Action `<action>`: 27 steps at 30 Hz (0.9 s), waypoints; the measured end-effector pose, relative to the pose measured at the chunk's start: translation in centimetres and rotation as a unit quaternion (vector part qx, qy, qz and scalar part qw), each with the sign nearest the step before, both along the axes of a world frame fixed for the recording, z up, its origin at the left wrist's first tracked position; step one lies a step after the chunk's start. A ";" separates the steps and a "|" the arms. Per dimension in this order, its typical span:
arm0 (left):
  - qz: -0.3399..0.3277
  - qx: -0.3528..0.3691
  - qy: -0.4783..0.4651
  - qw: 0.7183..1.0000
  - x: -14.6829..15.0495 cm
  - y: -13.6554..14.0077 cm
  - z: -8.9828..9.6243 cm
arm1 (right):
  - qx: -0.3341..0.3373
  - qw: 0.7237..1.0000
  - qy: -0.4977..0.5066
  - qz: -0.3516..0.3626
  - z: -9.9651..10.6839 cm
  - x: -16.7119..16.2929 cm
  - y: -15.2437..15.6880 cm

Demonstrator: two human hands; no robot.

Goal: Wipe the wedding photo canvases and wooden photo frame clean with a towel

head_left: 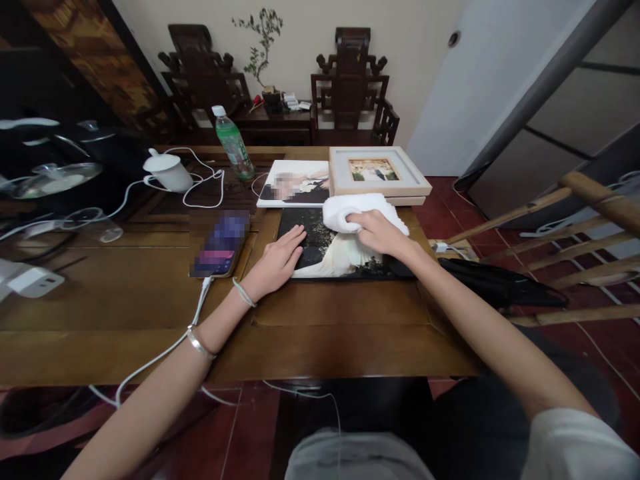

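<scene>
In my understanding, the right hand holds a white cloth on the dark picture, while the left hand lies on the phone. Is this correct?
Not entirely: the left hand lies at the left edge of the dark picture, not on the phone, as the head view shows. The right hand does hold the white cloth there.

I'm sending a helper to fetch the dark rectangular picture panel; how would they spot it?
On the brown wooden table, find the pale wooden picture frame. Nearer lies the dark rectangular picture panel, partly under a fluffy white cloth in the right hand. Unlike the white-edged photo panel behind it, this one is black around a sweeping cream shape.
</scene>
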State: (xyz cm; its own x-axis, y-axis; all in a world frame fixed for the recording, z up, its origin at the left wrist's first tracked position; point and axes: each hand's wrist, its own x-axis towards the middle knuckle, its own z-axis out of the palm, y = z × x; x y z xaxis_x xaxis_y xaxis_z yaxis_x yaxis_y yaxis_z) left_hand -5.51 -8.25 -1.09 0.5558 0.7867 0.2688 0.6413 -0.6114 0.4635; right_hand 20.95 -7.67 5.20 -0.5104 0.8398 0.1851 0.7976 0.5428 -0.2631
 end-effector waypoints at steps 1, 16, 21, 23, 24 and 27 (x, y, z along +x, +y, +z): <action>0.000 0.000 0.000 1.000 0.0 0.0 0.0 | 0.006 1.000 -0.003 -0.001 -0.3 -0.2 0.1; 0.001 0.003 0.006 1.000 0.1 0.1 -0.2 | -0.066 0.994 -0.022 0.082 0.2 -1.9 -13.7; 0.002 0.008 -0.004 1.000 0.0 0.2 -0.5 | -0.061 0.998 -0.018 0.021 1.1 -2.9 -7.5; 0.001 0.008 -0.009 1.000 -0.1 0.2 -0.6 | -0.052 0.999 -0.002 0.005 1.2 -3.4 -4.4; 0.000 0.008 -0.012 1.000 -0.1 0.2 -0.6 | -0.048 0.999 0.008 0.003 1.2 -3.7 -3.0; -0.002 0.008 -0.014 1.000 -0.1 0.2 -0.5 | -0.038 0.999 0.024 -0.003 0.9 -4.6 0.0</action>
State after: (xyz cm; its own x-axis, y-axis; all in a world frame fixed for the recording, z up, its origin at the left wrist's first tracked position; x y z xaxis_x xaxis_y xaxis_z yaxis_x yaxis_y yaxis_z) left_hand -5.61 -8.05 -1.55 0.5514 0.7799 0.2963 0.6261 -0.6215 0.4709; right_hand 16.36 -7.64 6.12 -0.4975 0.8553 0.1450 0.7862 0.5152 -0.3413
